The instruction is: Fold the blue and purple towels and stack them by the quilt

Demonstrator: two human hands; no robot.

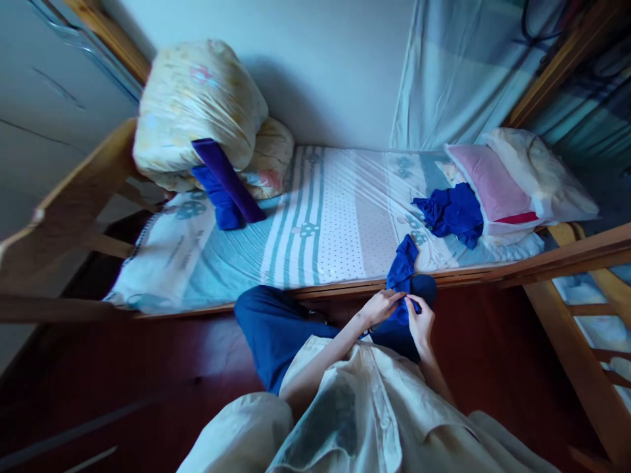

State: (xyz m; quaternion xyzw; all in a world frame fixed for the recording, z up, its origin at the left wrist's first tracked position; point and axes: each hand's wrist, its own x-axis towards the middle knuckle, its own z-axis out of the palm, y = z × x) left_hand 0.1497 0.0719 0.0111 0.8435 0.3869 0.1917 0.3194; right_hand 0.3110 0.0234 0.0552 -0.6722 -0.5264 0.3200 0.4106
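A royal-blue cloth garment hangs from the bed's edge over my right knee; its exact kind is unclear. My left hand pinches it from the left. My right hand pinches it from the right, with fingertips close to the left ones. A part of the cloth is hidden under my fingers and wrists. Beyond it, a crumpled blue garment lies on the bed, apart from the held one.
The low wooden bed carries a patterned sheet. On its left are a bulky floral quilt, a folded purple cloth and a folded blue cloth. A pink pillow lies right. A wooden ladder stands nearby.
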